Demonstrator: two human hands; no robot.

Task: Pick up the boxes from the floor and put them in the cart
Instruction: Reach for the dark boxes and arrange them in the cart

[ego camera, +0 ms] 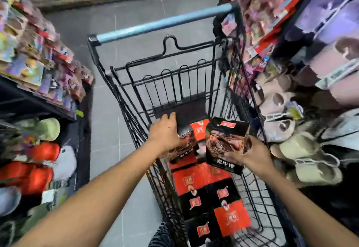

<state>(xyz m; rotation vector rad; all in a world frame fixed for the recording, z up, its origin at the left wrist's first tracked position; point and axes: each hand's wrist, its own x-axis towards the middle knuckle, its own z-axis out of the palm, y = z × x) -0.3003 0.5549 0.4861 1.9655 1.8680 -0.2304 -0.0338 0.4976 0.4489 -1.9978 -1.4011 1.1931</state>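
Boxes: printed cardboard cartons, judged light, stiff, smooth-faced, so a bit slippery; corners may crush. Best hold across narrow sides, thumb opposite fingers.
Left hand point(167, 132): fingers curled over top of left box point(184, 147), which stands in cart point(190, 109) toward far end, long axis near vertical.
Right hand point(250, 153): grips right box point(223, 142) at lower right edge, just above stacked boxes point(202, 178). Printed face up toward camera, long axis tilted, top end toward cart handle point(165, 23).
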